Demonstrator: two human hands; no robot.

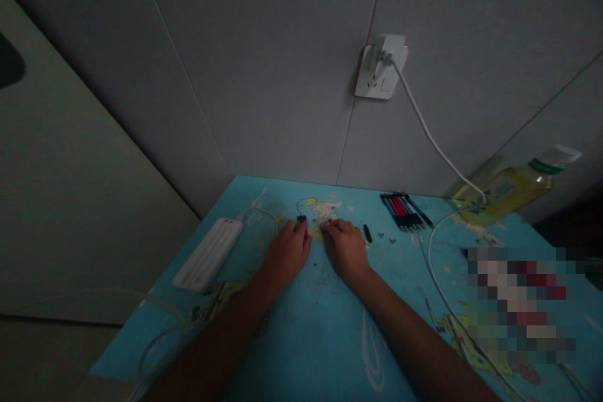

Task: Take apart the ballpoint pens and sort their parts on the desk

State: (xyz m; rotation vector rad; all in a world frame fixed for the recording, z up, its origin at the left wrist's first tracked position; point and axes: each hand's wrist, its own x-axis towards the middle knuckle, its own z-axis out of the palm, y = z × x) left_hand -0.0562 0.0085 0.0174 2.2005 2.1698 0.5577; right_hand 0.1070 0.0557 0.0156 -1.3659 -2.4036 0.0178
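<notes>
Over the blue tabletop (320,326), my left hand (288,250) is closed on a short red piece with a dark end (304,224); its exact kind does not show. Just to the right, my right hand (347,248) rests on the table with bent fingers pressed together at the tips. Whatever lies under those fingertips is too small and dark to make out. A small black oblong piece (367,233) lies beside the right hand. Farther right is a row of slim pen-like sticks (402,211) in red, blue and black.
A white power strip or power bank (208,254) lies at the left with a cable. A white charger (389,53) sits in the wall socket, its cord (428,132) crossing the table's right side. A tilted bottle of yellow liquid (513,191) is at the back right, near a blurred-out patch.
</notes>
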